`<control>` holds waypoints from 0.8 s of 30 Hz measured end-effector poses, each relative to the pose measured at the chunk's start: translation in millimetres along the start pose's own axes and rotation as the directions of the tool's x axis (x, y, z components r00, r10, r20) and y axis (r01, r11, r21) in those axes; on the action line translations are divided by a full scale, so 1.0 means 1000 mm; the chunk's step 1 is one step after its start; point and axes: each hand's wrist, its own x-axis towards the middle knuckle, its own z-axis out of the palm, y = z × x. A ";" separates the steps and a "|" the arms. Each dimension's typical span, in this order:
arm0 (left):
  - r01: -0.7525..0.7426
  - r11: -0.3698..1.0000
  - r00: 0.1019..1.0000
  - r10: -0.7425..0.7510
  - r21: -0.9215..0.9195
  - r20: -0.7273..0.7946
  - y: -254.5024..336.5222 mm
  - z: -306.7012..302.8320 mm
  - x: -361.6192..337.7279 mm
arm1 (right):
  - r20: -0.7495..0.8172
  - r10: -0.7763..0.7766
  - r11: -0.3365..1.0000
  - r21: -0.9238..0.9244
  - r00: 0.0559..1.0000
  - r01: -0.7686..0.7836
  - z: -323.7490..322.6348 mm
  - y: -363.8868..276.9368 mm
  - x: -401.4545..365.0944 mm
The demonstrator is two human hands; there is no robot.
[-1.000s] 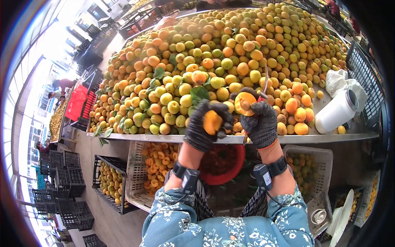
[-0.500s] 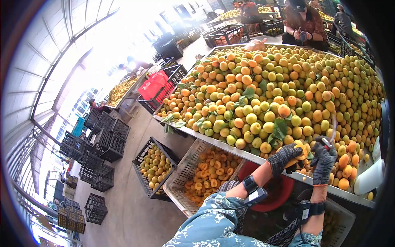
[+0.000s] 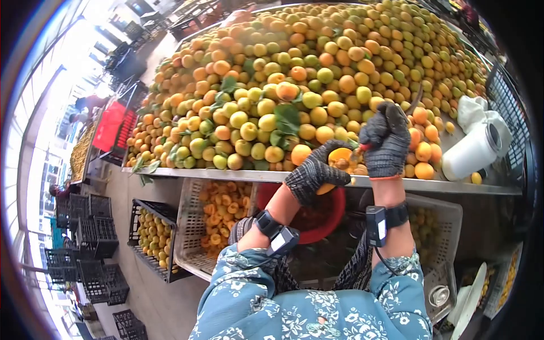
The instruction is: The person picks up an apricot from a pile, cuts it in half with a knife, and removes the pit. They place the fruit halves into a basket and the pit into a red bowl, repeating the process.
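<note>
My left hand [image 3: 316, 173], in a dark knit glove, grips an orange apricot [image 3: 340, 156] that looks cut open, with its brown pit showing. Close on its right, my right hand [image 3: 386, 139], gloved too, is closed round a small knife with a red part at the handle [image 3: 364, 147] and a curved blade [image 3: 415, 100] pointing up and away from the fruit. Both hands are over the metal table's front edge [image 3: 272, 177], just before a large heap of yellow-green and orange apricots [image 3: 249, 122].
Below the table are a red basin [image 3: 331, 218], a white crate [image 3: 190, 226] of halved apricots, a black crate [image 3: 148, 258] of whole ones and another pale crate [image 3: 447, 218]. A white container [image 3: 473, 152] lies at the right. Stacked black crates [image 3: 93, 235] stand left.
The view has turned down and right. My right hand's blade has swung clear to the upper right, and the apricot in my left hand now shows its pit.
</note>
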 end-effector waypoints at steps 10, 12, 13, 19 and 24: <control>-0.015 0.998 0.999 0.013 0.055 0.043 -0.007 0.013 0.004 | -0.048 -0.096 0.984 -0.158 0.994 0.087 0.016 -0.008 -0.013; 0.146 0.985 0.989 -0.142 -0.089 0.044 -0.010 0.013 0.004 | -0.045 -0.109 0.975 -0.199 0.993 0.098 0.018 -0.009 -0.015; 0.148 0.985 0.989 -0.144 -0.090 0.046 -0.010 0.015 0.004 | -0.061 -0.120 0.975 -0.193 0.991 0.106 0.018 -0.009 -0.015; 0.084 0.985 0.996 -0.084 -0.152 0.012 -0.017 0.022 0.008 | -0.033 -0.195 0.918 -0.357 0.980 0.171 0.021 -0.004 -0.021; -0.405 0.877 0.914 0.390 0.261 0.108 -0.007 0.026 0.003 | -0.045 -0.179 0.899 -0.412 0.983 0.145 0.023 0.005 -0.022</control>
